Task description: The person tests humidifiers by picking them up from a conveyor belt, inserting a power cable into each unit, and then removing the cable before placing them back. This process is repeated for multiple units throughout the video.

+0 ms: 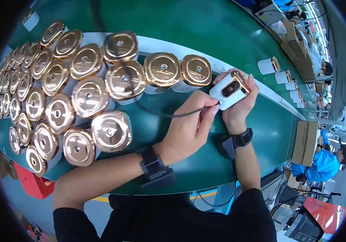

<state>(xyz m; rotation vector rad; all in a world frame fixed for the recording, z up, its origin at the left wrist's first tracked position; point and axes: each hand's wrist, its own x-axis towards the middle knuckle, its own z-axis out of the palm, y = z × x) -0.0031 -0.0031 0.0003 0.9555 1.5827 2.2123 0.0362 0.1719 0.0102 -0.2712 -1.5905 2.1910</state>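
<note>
Cable tip at white/gold box, just R of ctr.
L hand: thumb + fingers pinched on cable; can't tell if plugged in. R hand: half-curled, cupping box. Gold-topped boxes fill L of frame, on green table.

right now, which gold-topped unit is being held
The unit in the right hand, its dark panel showing; the other units are set down.
</note>
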